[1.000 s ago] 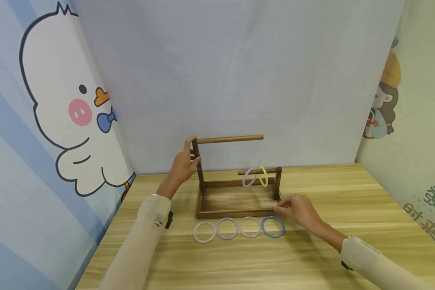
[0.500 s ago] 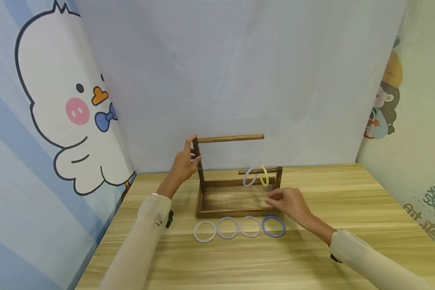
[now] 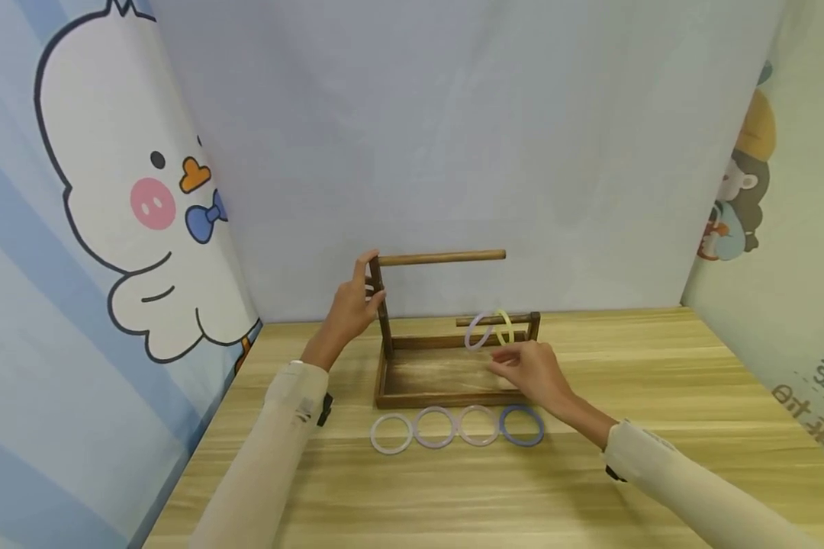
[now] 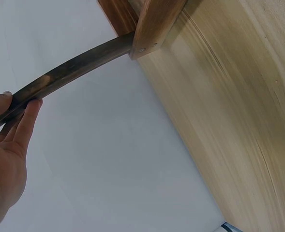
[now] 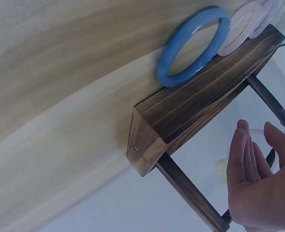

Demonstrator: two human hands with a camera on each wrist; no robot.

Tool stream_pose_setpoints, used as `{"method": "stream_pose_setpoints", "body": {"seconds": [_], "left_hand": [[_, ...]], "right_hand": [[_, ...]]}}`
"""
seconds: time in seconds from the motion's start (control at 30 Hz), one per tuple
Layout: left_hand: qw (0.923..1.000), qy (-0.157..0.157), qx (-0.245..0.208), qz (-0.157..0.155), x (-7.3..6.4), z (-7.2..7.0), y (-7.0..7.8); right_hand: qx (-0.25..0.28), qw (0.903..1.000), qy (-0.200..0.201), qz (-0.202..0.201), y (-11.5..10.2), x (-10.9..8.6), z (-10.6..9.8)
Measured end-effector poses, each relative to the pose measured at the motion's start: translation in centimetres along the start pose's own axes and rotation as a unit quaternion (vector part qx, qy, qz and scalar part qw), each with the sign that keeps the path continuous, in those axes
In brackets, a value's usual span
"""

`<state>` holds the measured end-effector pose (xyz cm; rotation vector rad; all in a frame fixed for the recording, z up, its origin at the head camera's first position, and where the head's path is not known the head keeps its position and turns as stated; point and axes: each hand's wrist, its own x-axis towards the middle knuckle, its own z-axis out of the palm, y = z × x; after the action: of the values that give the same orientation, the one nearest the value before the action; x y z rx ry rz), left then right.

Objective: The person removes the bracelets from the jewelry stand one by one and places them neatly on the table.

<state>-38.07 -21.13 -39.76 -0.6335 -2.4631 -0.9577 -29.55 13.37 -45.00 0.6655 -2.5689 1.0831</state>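
Observation:
My left hand [image 3: 349, 311] grips the tall upright post [image 3: 384, 324] of a dark wooden display rack [image 3: 446, 400] near its top. In the left wrist view, thumb and fingers lie on either side of that post [image 4: 69, 71]. A lilac bangle [image 3: 468, 336] and a yellow bangle [image 3: 509, 329] hang on the rack's short lower bar [image 3: 461, 322]. Just below and in front of them is my right hand [image 3: 532, 372], above the rack's tray. The right wrist view shows its fingers [image 5: 237, 152] extended and the thumb apart, with nothing visibly held. The yellow bangle is partly hidden there.
In front of the rack, a white bangle [image 3: 391, 453], a pale lilac bangle [image 3: 436, 446], a pinkish bangle [image 3: 479, 444] and a blue bangle [image 3: 522, 444] lie in a row on the wood-grain table [image 3: 439, 503]. The rack's long upper bar [image 3: 446, 258] projects to the right.
My right hand has moved left and up from the tray's front right corner toward the hanging bangles. The left hand keeps its hold on the post, and the bangles stay in place.

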Motion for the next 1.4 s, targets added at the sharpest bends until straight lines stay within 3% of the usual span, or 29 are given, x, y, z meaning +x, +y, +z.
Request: {"method": "stream_pose_setpoints", "body": {"seconds": [0.37, 0.87, 1.4], "left_hand": [[0.9999, -0.005, -0.006, -0.009, -0.2, 0.6, -0.1], [1.0000, -0.001, -0.005, -0.004, -0.1, 0.0, 0.0], [1.0000, -0.005, -0.005, -0.006, 0.0, -0.4, 0.0]], "right_hand": [[0.028, 0.9996, -0.006, 0.002, -0.5, 0.5, 0.5], [0.040, 0.9991, 0.001, -0.017, -1.7, 1.8, 1.9], [0.044, 0.9989, 0.006, 0.017, -2.8, 2.6, 2.7]]}}
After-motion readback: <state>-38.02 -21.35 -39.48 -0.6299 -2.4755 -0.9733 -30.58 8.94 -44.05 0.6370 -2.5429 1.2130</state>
